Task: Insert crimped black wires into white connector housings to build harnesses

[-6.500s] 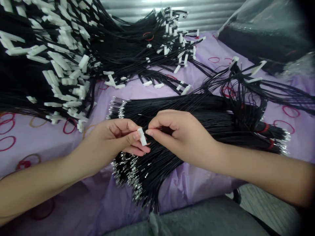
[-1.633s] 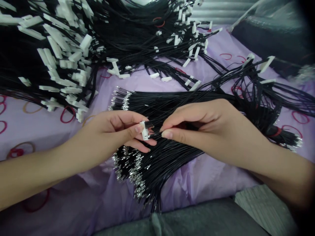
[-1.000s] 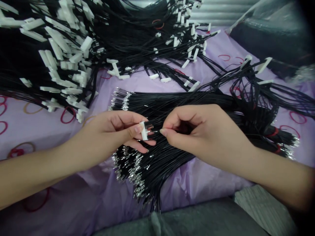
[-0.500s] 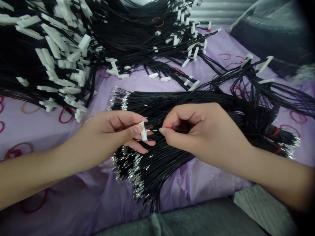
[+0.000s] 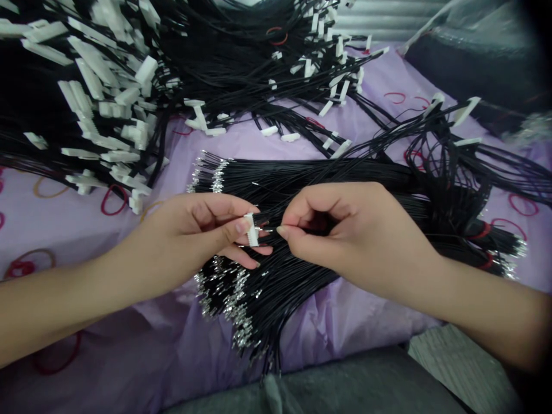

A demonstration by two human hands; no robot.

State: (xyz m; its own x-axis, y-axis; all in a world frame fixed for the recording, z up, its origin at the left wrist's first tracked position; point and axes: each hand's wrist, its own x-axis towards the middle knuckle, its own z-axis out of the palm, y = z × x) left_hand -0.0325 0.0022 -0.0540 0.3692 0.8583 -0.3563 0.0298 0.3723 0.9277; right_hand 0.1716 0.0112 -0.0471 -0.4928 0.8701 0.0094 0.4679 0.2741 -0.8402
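Note:
My left hand [image 5: 194,233] pinches a small white plastic connector [image 5: 250,229] between thumb and forefinger, with short black wires coming out of its right side. My right hand [image 5: 349,233] is closed in a pinch on a thin black wire [image 5: 269,229], its metal tip right at the connector. Both hands hover over a thick bundle of loose black wires with silver terminals [image 5: 267,276] lying on a purple sheet [image 5: 56,230].
A big heap of finished black harnesses with white connectors [image 5: 99,103] fills the back left and centre. More wired connectors [image 5: 452,121] lie at the right. Red rubber bands [image 5: 111,201] dot the sheet. A dark plastic-wrapped package [image 5: 470,63] sits back right.
My right hand has pinched a wire and brought its tip up to the connector, which now carries several wires. The left hand has stayed nearly still.

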